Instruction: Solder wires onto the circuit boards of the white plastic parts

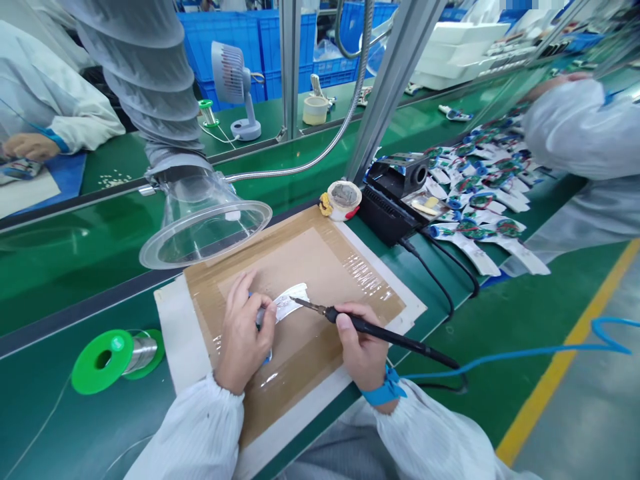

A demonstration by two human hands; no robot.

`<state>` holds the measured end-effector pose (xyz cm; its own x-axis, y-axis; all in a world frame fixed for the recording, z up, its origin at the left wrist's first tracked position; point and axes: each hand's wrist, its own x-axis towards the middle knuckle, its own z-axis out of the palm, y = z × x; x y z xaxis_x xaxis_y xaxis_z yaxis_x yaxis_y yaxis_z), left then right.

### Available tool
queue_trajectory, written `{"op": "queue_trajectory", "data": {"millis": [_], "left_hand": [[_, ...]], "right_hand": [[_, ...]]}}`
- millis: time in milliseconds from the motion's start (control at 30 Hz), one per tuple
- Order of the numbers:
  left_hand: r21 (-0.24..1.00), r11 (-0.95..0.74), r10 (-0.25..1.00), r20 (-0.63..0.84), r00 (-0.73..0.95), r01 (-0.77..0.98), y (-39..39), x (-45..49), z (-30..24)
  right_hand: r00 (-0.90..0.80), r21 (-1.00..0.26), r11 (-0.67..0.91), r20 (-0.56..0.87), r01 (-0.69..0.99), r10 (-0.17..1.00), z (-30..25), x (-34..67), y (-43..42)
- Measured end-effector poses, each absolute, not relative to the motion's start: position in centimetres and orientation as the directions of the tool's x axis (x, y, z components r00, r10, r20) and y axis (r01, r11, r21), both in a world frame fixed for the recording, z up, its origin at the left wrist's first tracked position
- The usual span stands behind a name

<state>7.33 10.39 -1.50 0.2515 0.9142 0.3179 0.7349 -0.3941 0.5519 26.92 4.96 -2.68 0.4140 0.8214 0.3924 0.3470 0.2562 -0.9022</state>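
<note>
My right hand (362,348) grips a soldering iron (393,337) by its black handle, and the iron's tip meets or hovers just over a white curved plastic housing (294,300). Thin wires seem to lie inside the housing, too small to make out. My left hand (245,333) is closed on the housing's near end, thumb and fingers bent round it and hiding much of it. Under both hands lies a taped cardboard work mat (300,373). A blue wrist strap (384,390) circles my right wrist.
A clear fume hood (205,233) hangs left of the mat. Left stands a green solder spool (103,362). Beyond the mat are a tip-cleaning pot (345,198) and a black soldering station (387,210). Wired white housings (480,200) pile up right, near a co-worker's sleeve (580,127).
</note>
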Motion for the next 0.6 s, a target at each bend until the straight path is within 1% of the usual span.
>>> {"op": "queue_trajectory", "data": {"millis": [100, 267, 367, 500, 600], "left_hand": [[0.554, -0.393, 0.914, 0.321, 0.247, 0.734, 10.4, 7.3, -1.5], [0.556, -0.39, 0.917, 0.311, 0.252, 0.734, 10.4, 7.3, -1.4], [0.555, -0.394, 0.915, 0.31, 0.258, 0.732, 10.3, 7.2, -1.4], [0.545, -0.408, 0.908, 0.328, 0.261, 0.732, 10.4, 7.2, -1.5], [0.535, -0.414, 0.903, 0.341, 0.26, 0.737, 10.4, 7.2, -1.6]], "right_hand": [[0.4, -0.904, 0.268, 0.392, 0.332, 0.828, -2.7, 27.0, 4.9], [0.279, -0.92, 0.251, 0.336, 0.3, 0.9, -1.8, 27.0, 5.3], [0.13, -0.881, 0.319, 0.382, 0.348, 0.915, -1.4, 26.8, 6.8], [-0.119, -0.764, 0.457, 0.456, 0.455, 0.882, -2.1, 26.6, 9.4], [-0.219, -0.721, 0.502, 0.456, 0.477, 0.863, -3.2, 26.5, 10.4]]}}
